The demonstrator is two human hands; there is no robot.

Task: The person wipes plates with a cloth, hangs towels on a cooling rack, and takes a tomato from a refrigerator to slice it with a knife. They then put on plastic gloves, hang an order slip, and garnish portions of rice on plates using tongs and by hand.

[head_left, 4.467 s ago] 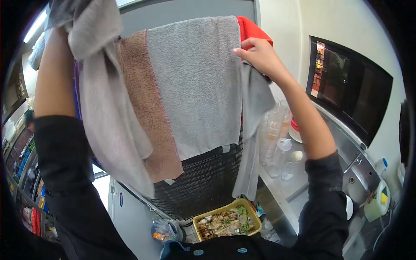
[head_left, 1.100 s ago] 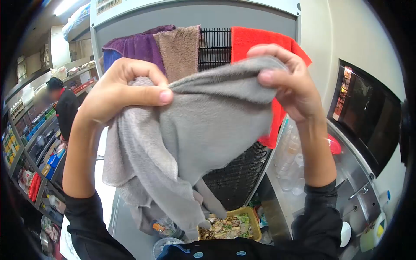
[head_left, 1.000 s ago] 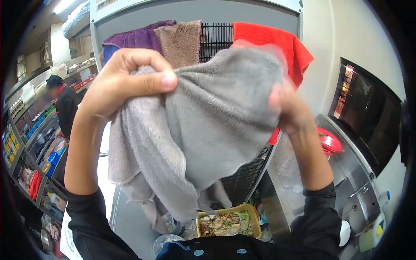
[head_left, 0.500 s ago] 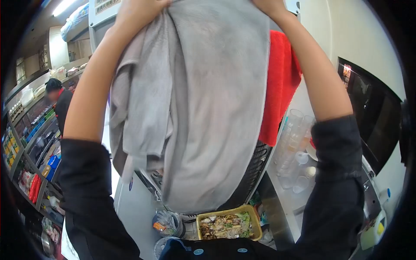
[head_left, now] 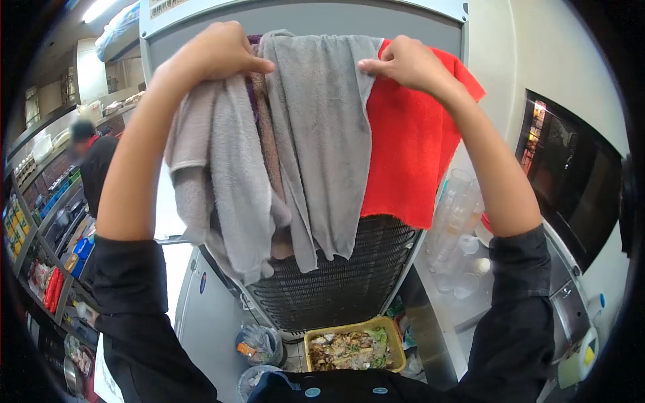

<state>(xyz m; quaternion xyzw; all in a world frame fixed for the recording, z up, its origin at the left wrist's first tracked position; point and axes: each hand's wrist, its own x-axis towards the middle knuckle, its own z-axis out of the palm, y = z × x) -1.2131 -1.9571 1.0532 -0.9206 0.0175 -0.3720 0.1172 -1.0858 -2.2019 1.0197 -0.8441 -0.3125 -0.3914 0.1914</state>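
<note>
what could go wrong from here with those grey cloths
The loose grey cloths hanging below the left hand might slip and fall, perhaps into the yellow tub of food scraps on the floor below.

The right hand is at the edge of the middle grey cloth, right against the red cloth, so a tug there could drag the red one askew.

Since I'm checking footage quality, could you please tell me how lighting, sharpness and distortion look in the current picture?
Head view throughout: wide-angle curvature, black corners; bright ceiling light at upper left; bright patches, perhaps reflections, on the dark pane; grey cloth fairly sharp; co-worker's head blurred.
</note>
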